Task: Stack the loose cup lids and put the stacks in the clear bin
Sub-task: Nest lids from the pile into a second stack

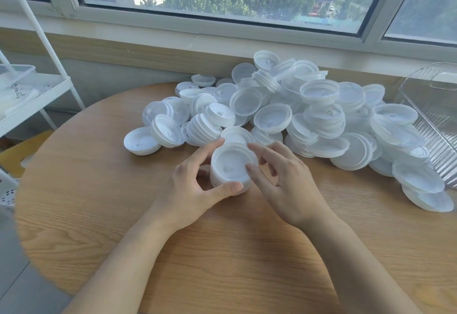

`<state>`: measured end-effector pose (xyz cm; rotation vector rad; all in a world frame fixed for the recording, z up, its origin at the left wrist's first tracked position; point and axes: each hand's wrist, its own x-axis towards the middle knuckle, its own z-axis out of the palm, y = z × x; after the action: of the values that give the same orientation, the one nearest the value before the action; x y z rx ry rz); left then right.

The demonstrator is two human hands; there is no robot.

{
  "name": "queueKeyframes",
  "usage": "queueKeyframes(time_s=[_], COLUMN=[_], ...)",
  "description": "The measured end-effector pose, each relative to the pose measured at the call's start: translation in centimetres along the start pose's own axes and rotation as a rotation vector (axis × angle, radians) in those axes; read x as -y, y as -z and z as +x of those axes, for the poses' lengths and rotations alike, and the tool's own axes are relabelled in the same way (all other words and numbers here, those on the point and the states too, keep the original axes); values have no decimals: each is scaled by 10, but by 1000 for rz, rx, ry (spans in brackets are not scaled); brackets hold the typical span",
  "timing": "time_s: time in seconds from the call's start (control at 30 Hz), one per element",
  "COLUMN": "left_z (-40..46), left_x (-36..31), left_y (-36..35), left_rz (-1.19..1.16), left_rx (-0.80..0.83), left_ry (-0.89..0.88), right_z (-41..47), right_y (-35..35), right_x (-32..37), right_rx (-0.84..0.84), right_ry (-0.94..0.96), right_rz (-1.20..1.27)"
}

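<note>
White metal shelving unit [37, 86], far left, beside the round wooden tabletop [222, 251]. Left hand [197, 190]: thumb and fingers curled round a short stack of translucent white plastic cup lids [231, 169], held just above the tabletop. Right hand [282, 180]: fingers loosely extended, tips touching the stack's top rim, gripping nothing. Behind: large loose heap of matching lids [309, 115], mostly unstacked. Far right: ribbed clear plastic bin [435, 105], no stacks visible inside. Judged early; nearly all remains.
</note>
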<state>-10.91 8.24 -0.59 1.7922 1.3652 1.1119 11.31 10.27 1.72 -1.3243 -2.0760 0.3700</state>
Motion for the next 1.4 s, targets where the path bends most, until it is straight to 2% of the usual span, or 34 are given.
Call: queueKeyframes(time_s=[0.3, 0.4, 0.5, 0.6, 0.73, 0.83, 1.07, 1.4], left_z=[0, 1, 3, 3, 4, 5, 3, 1], left_x=[-1, 2, 10, 14, 19, 18, 17, 10], left_y=[2, 11, 23, 32, 39, 36, 30, 22], left_rz=[5, -8, -22, -41, -35, -36, -17, 0], left_rx=[-18, -36, -122, -190, -204, -201, -146, -90], left_ry=[22, 33, 55, 86, 100, 95, 63, 54], right_z=[4, 9, 13, 14, 14, 13, 8, 1], right_y=[-8, -9, -13, -20, -27, -27, -18, -13], right_x=[-2, -5, -13, -19, -22, -21, -15, -22], right_rx=[99, 63, 43, 125, 204, 157, -108, -52], right_ry=[-55, -72, -64, -14, 9, 25, 57, -4], right_rz=[105, 149, 28, -98, -184, -187, -109, -158])
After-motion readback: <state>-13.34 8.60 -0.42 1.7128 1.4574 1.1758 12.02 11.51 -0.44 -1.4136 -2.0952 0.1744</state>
